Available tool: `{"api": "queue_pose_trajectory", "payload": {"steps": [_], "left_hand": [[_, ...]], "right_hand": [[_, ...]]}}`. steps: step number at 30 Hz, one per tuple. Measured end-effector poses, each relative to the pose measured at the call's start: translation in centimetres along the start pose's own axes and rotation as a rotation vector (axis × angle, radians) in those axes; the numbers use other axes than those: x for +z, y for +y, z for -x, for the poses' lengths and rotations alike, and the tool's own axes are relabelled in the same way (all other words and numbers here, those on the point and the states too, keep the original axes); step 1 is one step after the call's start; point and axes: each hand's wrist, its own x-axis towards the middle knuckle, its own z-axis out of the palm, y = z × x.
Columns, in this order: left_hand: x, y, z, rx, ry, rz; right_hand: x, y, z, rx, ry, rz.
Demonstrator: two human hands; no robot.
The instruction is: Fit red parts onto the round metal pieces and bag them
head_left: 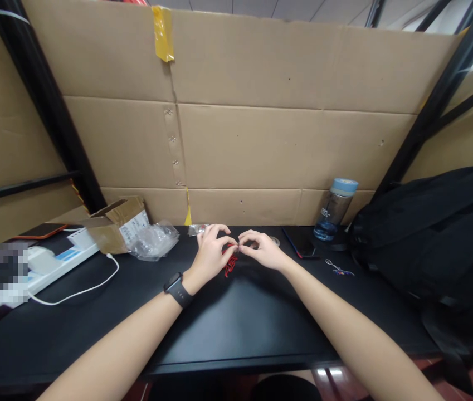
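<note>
Both hands meet above the middle of the black table (236, 323), fingertips almost touching. My left hand (212, 252), with a dark watch on its wrist, pinches a bundle of red cord (230, 264) that dangles below the fingers in loops. From the other side, my right hand (263, 249) is closed in a pinch right at the top of the cord. What lies between its fingertips is too small to make out. Partly hidden behind the right hand is a roll of tape (277, 241). A small clear packet (196, 229) lies behind the left hand.
To the left are an open cardboard box (115, 225), a crumpled plastic bag (155, 240), a white power strip (63, 266) and a white cable (89, 295). On the right stand a water bottle (335, 210), a phone (301, 243), a small beaded strap (340, 270) and a black backpack (432, 245). Cardboard panels (236, 145) rise behind.
</note>
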Motion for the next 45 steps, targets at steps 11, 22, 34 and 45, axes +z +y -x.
{"api": "queue_pose_trajectory", "payload": {"steps": [11, 22, 34, 45], "left_hand": [[-0.6, 0.4, 0.0, 0.042, -0.127, 0.078], [0.6, -0.7, 1.2, 0.278, -0.503, 0.053], [-2.9, -5.6, -1.0, 0.023, -0.245, -0.195], [-9.5, -13.9, -0.9, -0.555, -0.399, -0.531]], "right_hand": [[-0.9, -0.6, 0.3, -0.131, -0.008, 0.311], [-2.5, -0.3, 0.5, -0.122, -0.02, 0.416], [-4.8, 0.9, 0.6, 0.06, -0.252, 0.556], [-5.4, 2.2, 0.7, 0.005, -0.307, 0.546]]}}
